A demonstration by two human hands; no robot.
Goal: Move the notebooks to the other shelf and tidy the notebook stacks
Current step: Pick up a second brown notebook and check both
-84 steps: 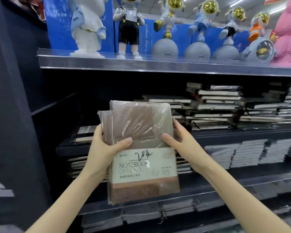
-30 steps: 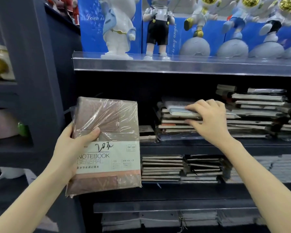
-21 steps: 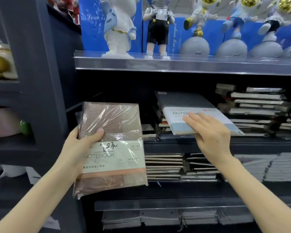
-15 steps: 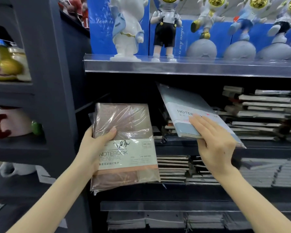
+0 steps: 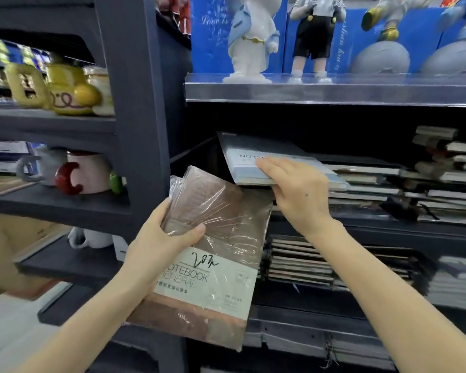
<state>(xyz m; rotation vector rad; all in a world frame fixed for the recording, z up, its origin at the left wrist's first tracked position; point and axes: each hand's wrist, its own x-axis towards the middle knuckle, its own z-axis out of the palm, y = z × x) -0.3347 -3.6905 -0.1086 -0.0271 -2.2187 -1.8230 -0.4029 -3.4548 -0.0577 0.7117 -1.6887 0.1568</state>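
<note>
Firstly, head view, a shop shelving unit.

Item 1: left hand (image 5: 159,243), clamped on the wrapped brown notebooks (image 5: 221,265) – thumb pressed across the front cover, fingers behind. At least two volumes showed in clear crinkled film, fanned slightly at the top left corner. A pale band across the cover read "NOTEBOOK GENERAL", with a handwritten mark above it. The pack was held tilted in the air in front of the shelves, with its top edge just below item 2.

Item 2: right hand (image 5: 299,195), closed on the blue-grey notebook (image 5: 253,160) at its near right corner – fingers laid across the cover, thumb out of sight beneath. The notebook lay nearly flat at middle-shelf level; its right part was over the flat notebook stack (image 5: 361,184), while its left part jutted out over the gap beside that stack. The two hands were apart, each with its own load.

Item 3: taller uneven stack (image 5: 447,179), further right on the same shelf, with spines at mixed angles.

Item 4: lower-shelf notebook stacks (image 5: 299,262), lying flat, partly hidden behind the brown pack.

Item 5: top shelf (image 5: 334,90) with a clear front lip, bearing a white figurine (image 5: 250,41) and a figurine in black shorts (image 5: 315,36) before blue boxes.

Item 6: left bay, beyond a dark upright (image 5: 137,103): a yellow mug (image 5: 70,90) above and a pink mug with a red handle (image 5: 86,170) below, both blurred.
</note>
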